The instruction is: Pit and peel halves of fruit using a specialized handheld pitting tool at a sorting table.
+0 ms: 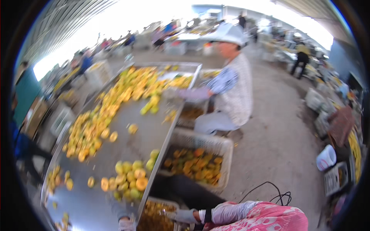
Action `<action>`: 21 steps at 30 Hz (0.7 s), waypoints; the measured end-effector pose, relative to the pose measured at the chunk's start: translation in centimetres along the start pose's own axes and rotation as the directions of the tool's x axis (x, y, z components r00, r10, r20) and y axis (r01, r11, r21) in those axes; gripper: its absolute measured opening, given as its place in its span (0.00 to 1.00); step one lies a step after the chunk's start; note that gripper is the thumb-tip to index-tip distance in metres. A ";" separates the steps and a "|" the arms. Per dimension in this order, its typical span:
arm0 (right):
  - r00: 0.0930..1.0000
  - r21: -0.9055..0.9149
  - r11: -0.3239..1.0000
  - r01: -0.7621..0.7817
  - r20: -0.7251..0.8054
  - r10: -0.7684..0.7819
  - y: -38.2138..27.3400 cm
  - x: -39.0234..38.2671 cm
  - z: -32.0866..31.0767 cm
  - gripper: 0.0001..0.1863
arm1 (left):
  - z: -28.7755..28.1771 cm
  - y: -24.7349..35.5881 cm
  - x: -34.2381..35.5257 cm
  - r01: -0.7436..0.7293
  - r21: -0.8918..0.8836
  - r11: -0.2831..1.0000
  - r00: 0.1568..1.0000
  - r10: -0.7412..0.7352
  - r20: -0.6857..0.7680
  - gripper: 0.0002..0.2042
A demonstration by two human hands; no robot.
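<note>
My left hand (120,210), gloved and blurred, is on the steel table (150,119) at the bottom, just below a cluster of yellow-green fruit (129,175), some of it halved. My right hand (181,215), also gloved, is over a crate (152,202) of cut fruit beside the table's edge. Motion blur hides what either hand holds, if anything. More yellow fruit halves (90,131) are spread along the left and far parts of the table.
A person (231,92) in a white hat sits at the table's right side, above a white crate (223,161) of fruit. Another person (27,150) stands at far left. A black cable (283,196), white bucket (325,156) and crates (335,181) are on the right; several workers are behind.
</note>
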State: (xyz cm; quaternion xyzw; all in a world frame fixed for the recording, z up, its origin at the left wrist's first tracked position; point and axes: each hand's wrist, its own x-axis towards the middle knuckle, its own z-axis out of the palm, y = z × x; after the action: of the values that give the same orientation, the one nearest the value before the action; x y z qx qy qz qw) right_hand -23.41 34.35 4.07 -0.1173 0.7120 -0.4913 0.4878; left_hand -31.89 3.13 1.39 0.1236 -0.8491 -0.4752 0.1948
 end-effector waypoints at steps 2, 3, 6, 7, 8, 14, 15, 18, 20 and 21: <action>0.993 0.539 0.839 0.074 -0.115 -0.013 2.4 0.6 -0.9 0.36 | 2.5 -1.2 3.1 -0.094 0.664 0.741 0.995 0.051 0.084 0.26; 0.983 0.482 0.874 0.064 -0.184 0.030 0.3 -1.6 -1.7 0.31 | 2.7 -1.3 3.9 -0.071 0.701 0.710 0.992 -0.020 0.122 0.22; 0.974 0.523 0.852 -0.009 -0.190 0.127 -0.8 -2.4 -2.8 0.32 | 3.8 0.0 5.6 -0.094 0.739 0.667 0.966 -0.119 0.230 0.24; 0.876 0.319 0.839 0.441 -0.356 -0.326 3.3 0.7 -2.1 0.30 | 3.7 0.0 5.0 -0.106 0.731 0.674 0.965 -0.109 0.241 0.24; 0.874 0.316 0.838 0.445 -0.356 -0.330 3.6 2.0 -2.0 0.30 | 3.0 -0.8 4.3 -0.284 0.668 0.687 0.942 0.071 0.328 0.22; 0.957 0.066 0.967 0.244 -0.176 -0.230 -2.4 -0.4 -1.0 0.23 | -0.6 -3.0 -1.2 -0.370 -0.104 0.923 0.873 0.384 0.302 0.16; 0.965 0.188 0.952 0.242 -0.143 -0.218 -2.7 -0.8 -0.6 0.25 | 0.0 0.0 -2.4 0.150 -0.542 0.827 0.964 -0.002 0.265 0.15; 0.976 -0.016 0.976 0.219 0.019 -0.219 -7.3 -4.2 -1.5 0.30 | 0.1 5.5 -6.0 0.525 -0.802 0.285 0.833 -0.367 0.415 0.15; 0.924 0.249 0.889 0.383 -0.105 -0.368 -0.2 2.9 -0.3 0.24 | 1.1 8.4 -7.7 0.517 -0.789 0.332 0.853 -0.273 0.445 0.15; 0.885 0.361 0.808 0.465 -0.162 -0.437 3.3 6.4 0.3 0.22 | 1.3 9.4 -8.5 0.505 -0.782 0.365 0.863 -0.227 0.451 0.16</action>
State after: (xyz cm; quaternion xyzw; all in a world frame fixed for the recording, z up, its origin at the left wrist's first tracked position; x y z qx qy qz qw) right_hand -25.33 31.63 -2.33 -0.1661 0.5683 -0.7283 0.3449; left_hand -25.09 12.38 6.95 0.1270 -0.4448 -0.8866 0.0019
